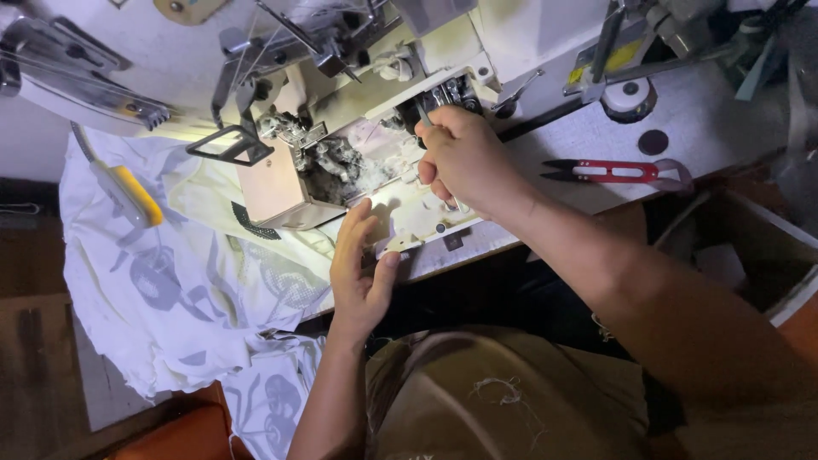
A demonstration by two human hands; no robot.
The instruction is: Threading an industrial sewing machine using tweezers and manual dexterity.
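Note:
A white overlock sewing machine [511,34] stands before me with its front cover swung open, showing a lint-filled inside [341,162]. My right hand [467,160] is closed on thin metal tweezers [423,115], whose tip points into the mechanism by the needle area. Lower down, my left hand [358,264] rests at the front edge of the machine bed [417,223]. Its fingers are apart, thumb and fingertips touching the lit plate, and it holds nothing.
Red-handled thread snips [613,170] lie on the grey table to the right of my right hand. White cloth with a grey print [170,281] hangs off to the left, and a yellow-handled tool [136,194] lies on it. A round white spool [629,95] sits behind the snips.

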